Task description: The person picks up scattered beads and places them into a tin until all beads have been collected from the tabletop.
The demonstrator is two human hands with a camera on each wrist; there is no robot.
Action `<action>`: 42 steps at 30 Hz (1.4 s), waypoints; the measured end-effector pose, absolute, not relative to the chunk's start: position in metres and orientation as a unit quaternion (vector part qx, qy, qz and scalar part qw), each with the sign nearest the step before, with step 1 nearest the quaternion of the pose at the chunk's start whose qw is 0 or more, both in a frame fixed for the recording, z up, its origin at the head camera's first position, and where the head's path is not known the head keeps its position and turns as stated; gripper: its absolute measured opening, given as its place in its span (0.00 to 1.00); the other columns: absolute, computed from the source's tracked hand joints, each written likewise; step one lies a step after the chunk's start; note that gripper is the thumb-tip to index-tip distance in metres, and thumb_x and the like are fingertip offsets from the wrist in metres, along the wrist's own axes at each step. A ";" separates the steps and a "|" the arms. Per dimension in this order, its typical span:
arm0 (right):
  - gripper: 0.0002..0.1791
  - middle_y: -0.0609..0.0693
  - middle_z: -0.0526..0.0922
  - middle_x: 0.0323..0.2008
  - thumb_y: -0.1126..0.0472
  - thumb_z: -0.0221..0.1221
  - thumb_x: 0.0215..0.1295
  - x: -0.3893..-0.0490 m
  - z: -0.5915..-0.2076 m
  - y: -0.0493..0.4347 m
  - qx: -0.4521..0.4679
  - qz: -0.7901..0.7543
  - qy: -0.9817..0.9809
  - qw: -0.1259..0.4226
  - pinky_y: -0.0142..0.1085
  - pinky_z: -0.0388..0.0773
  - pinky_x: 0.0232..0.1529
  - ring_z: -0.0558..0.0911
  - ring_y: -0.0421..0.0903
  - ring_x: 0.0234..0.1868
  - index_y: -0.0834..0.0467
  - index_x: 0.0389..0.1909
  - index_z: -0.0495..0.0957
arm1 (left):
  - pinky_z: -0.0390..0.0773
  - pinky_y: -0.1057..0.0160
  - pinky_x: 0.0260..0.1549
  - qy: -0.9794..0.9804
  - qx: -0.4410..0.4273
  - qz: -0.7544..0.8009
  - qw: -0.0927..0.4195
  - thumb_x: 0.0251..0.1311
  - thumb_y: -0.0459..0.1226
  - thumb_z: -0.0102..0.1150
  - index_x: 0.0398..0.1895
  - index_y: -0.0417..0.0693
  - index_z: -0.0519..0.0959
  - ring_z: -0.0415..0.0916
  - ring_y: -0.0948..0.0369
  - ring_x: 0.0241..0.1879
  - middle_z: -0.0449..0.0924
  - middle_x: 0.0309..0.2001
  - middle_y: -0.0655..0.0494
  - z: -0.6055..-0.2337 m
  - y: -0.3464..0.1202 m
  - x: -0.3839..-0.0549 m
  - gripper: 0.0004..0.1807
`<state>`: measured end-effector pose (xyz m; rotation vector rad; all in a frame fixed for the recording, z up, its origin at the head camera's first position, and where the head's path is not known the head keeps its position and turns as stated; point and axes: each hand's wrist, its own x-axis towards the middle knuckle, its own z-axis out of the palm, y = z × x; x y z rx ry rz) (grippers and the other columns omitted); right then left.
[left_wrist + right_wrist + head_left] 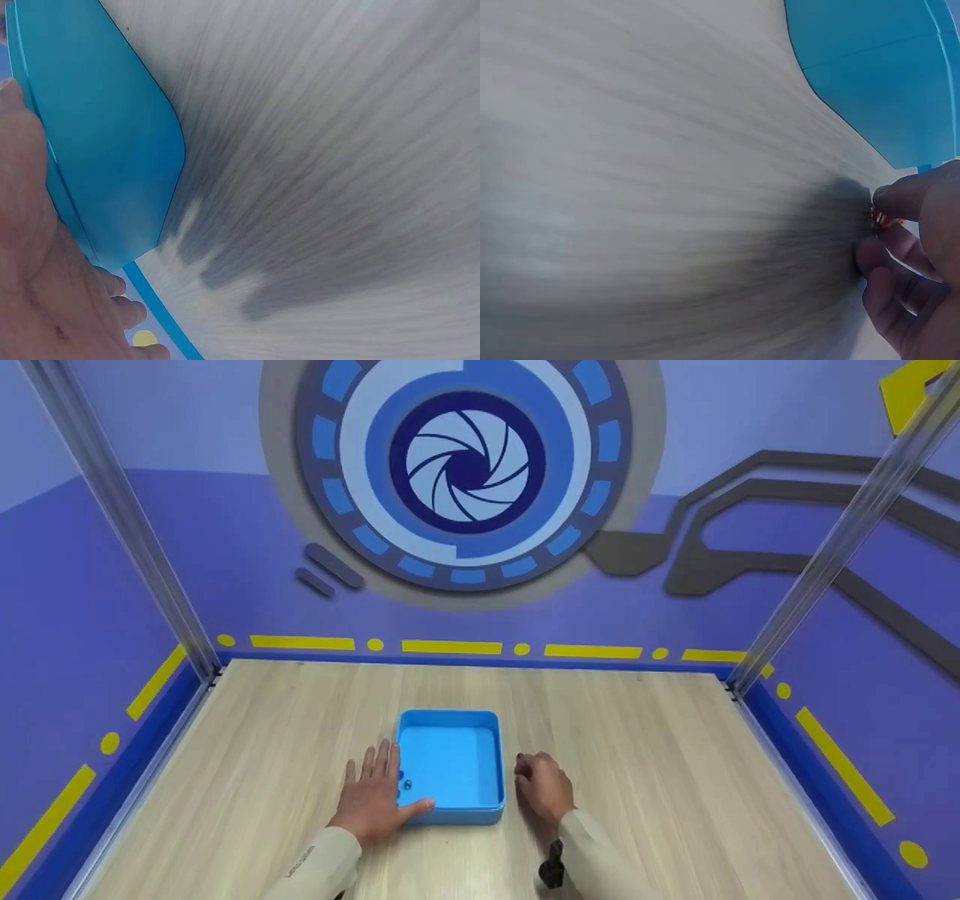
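A light blue square box (450, 816) stands on the table. My left hand (375, 799) rests over its left rim with fingers spread and straight, the thumb lying across the near left corner. Beside the palm, small glassy marbles (407, 785) lie inside the box, partly hidden by the hand. To the right of the box, my right hand (546, 786) is low over the table. Its thumb and fingertips pinch a small shiny marble (883, 219) with orange and white colouring, mostly covered by the fingers.
The pale wood table (652, 780) extends around the box. Behind it rises a purple and blue printed wall (210, 562), with metal posts (817, 547) at the back corners. A dark band or device (552, 870) is at the right sleeve.
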<state>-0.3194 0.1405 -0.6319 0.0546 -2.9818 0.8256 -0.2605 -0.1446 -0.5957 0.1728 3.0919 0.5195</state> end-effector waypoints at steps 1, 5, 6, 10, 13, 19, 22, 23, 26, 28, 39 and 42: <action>0.06 0.47 0.80 0.33 0.67 0.63 0.59 -0.319 -0.632 0.141 0.018 0.268 -0.963 0.025 0.43 0.80 0.41 0.79 0.42 0.35 0.54 0.34 0.83 | 0.45 0.33 0.69 0.985 0.055 0.165 0.001 0.47 0.73 0.55 0.76 0.40 0.50 0.47 0.40 0.75 0.49 0.76 0.41 -0.596 -0.145 -0.260 0.63; 0.06 0.47 0.79 0.33 0.67 0.64 0.57 -0.319 -0.631 0.142 0.009 0.272 -0.962 0.019 0.41 0.78 0.39 0.76 0.41 0.33 0.54 0.33 0.82 | 0.44 0.32 0.69 0.984 0.053 0.168 0.002 0.47 0.72 0.55 0.75 0.40 0.50 0.46 0.40 0.75 0.49 0.76 0.41 -0.595 -0.145 -0.260 0.62; 0.06 0.47 0.79 0.32 0.67 0.65 0.57 -0.319 -0.631 0.142 0.007 0.272 -0.962 0.017 0.41 0.77 0.38 0.76 0.41 0.32 0.54 0.33 0.81 | 0.44 0.32 0.69 0.985 0.052 0.167 0.003 0.47 0.72 0.55 0.76 0.41 0.50 0.46 0.40 0.75 0.49 0.76 0.41 -0.594 -0.145 -0.260 0.62; 0.05 0.47 0.78 0.31 0.67 0.65 0.57 -0.319 -0.629 0.143 -0.002 0.273 -0.962 0.007 0.39 0.76 0.38 0.75 0.42 0.31 0.54 0.33 0.81 | 0.44 0.33 0.69 0.985 0.050 0.166 0.004 0.47 0.72 0.56 0.75 0.40 0.50 0.46 0.40 0.75 0.49 0.76 0.41 -0.592 -0.144 -0.259 0.62; 0.06 0.46 0.78 0.31 0.67 0.65 0.57 -0.318 -0.629 0.144 0.001 0.275 -0.961 0.006 0.40 0.77 0.38 0.75 0.42 0.31 0.54 0.32 0.81 | 0.44 0.33 0.69 0.985 0.050 0.166 0.008 0.47 0.72 0.56 0.76 0.40 0.49 0.46 0.40 0.75 0.49 0.76 0.41 -0.592 -0.144 -0.259 0.63; 0.06 0.46 0.80 0.32 0.68 0.64 0.58 -0.316 -0.629 0.150 0.029 0.278 -0.960 0.025 0.41 0.78 0.39 0.77 0.41 0.33 0.54 0.33 0.82 | 0.44 0.32 0.69 0.985 0.054 0.165 0.004 0.48 0.72 0.55 0.76 0.40 0.50 0.46 0.40 0.75 0.49 0.76 0.41 -0.593 -0.145 -0.260 0.62; 0.07 0.46 0.81 0.32 0.69 0.64 0.57 -0.316 -0.628 0.152 0.042 0.284 -0.957 0.035 0.40 0.78 0.38 0.78 0.40 0.33 0.54 0.32 0.82 | 0.44 0.32 0.69 0.985 0.056 0.163 0.001 0.48 0.72 0.55 0.76 0.40 0.50 0.46 0.40 0.75 0.49 0.76 0.41 -0.594 -0.146 -0.260 0.62; 0.07 0.46 0.82 0.32 0.70 0.64 0.56 -0.316 -0.627 0.152 0.044 0.286 -0.956 0.035 0.40 0.78 0.38 0.78 0.40 0.33 0.54 0.32 0.82 | 0.44 0.33 0.69 0.985 0.056 0.161 0.000 0.48 0.72 0.55 0.76 0.41 0.49 0.45 0.41 0.75 0.48 0.76 0.41 -0.595 -0.146 -0.260 0.62; 0.08 0.46 0.82 0.31 0.71 0.64 0.56 -0.316 -0.626 0.153 0.042 0.289 -0.956 0.029 0.39 0.78 0.37 0.78 0.40 0.32 0.54 0.31 0.82 | 0.44 0.32 0.69 0.985 0.057 0.162 -0.001 0.48 0.72 0.54 0.76 0.40 0.49 0.45 0.41 0.75 0.48 0.76 0.41 -0.596 -0.146 -0.261 0.62; 0.08 0.46 0.82 0.31 0.71 0.64 0.56 -0.316 -0.625 0.153 0.037 0.284 -0.958 0.027 0.39 0.78 0.38 0.78 0.40 0.32 0.54 0.30 0.82 | 0.44 0.32 0.69 0.985 0.057 0.161 -0.001 0.48 0.73 0.54 0.76 0.40 0.49 0.45 0.41 0.75 0.48 0.76 0.41 -0.596 -0.146 -0.261 0.62; 0.07 0.45 0.83 0.30 0.68 0.64 0.56 -0.315 -0.626 0.156 0.033 0.259 -0.965 0.030 0.41 0.79 0.38 0.78 0.40 0.32 0.52 0.30 0.83 | 0.43 0.33 0.69 0.985 0.055 0.166 0.008 0.48 0.73 0.54 0.76 0.41 0.49 0.44 0.41 0.76 0.47 0.77 0.42 -0.595 -0.146 -0.261 0.62; 0.07 0.46 0.83 0.30 0.68 0.64 0.56 -0.314 -0.627 0.156 0.033 0.271 -0.962 0.027 0.40 0.78 0.38 0.78 0.40 0.32 0.52 0.30 0.83 | 0.43 0.33 0.69 0.984 0.056 0.167 0.006 0.48 0.72 0.54 0.76 0.41 0.49 0.45 0.41 0.76 0.48 0.77 0.42 -0.596 -0.146 -0.260 0.62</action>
